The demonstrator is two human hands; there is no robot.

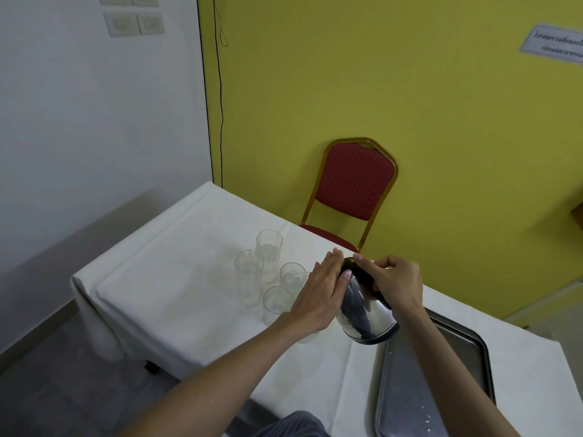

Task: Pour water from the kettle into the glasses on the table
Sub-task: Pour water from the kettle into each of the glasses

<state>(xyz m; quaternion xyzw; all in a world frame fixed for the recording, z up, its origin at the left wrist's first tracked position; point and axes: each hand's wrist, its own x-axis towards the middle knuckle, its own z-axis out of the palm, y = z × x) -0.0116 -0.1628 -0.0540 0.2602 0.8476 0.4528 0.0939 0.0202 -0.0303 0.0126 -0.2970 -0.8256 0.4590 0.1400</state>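
Note:
A shiny steel kettle [362, 313] with a black top is tilted to the left above the white tablecloth [164, 279]. My right hand [394, 282] grips its black handle from the right. My left hand [325, 288] lies flat against the kettle's lid and upper left side, fingers together. Several clear glasses stand in a cluster left of the kettle: a tall one at the back [269, 250], another tall one [249, 275], and two shorter ones [291, 275] [276, 302]. One more glass [307, 337] is mostly hidden beneath my left hand. The spout is hidden.
A steel tray [473, 348] lies on the table at the right, beneath my right forearm. A red chair [353, 184] stands behind the table against the yellow wall. The table's left edge drops to a grey floor.

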